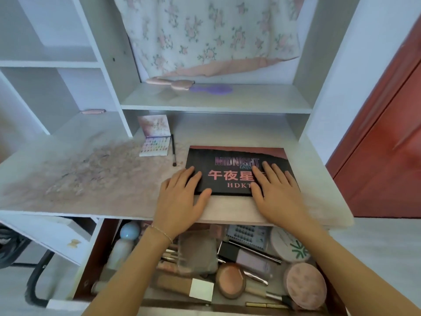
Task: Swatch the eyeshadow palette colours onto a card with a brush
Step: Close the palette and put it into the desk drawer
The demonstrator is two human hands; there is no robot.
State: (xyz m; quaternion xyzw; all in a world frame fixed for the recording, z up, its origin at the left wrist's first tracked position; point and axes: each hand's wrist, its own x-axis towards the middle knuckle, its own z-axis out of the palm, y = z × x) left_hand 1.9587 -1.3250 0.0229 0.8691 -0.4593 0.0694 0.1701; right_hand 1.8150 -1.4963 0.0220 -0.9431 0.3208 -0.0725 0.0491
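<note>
A large black closed palette (234, 156) with pink lettering lies flat on the desk near its front edge. My left hand (181, 197) rests on its near left corner, fingers spread, thumb along the front edge. My right hand (275, 192) lies flat on its right half, fingers apart. Neither hand grips anything. A small open eyeshadow palette (156, 145) with many coloured pans stands further back on the left, its lid (153, 125) upright. A thin dark brush (173, 150) lies just right of it, bristles toward me. I see no separate card.
The desk top (91, 179) is smeared with pinkish powder at left. Below the front edge an open drawer (227, 265) is full of makeup, brushes and compacts. A shelf (216, 99) above holds a purple hairbrush (211, 89). Floral fabric hangs behind. A red door (387, 144) stands at right.
</note>
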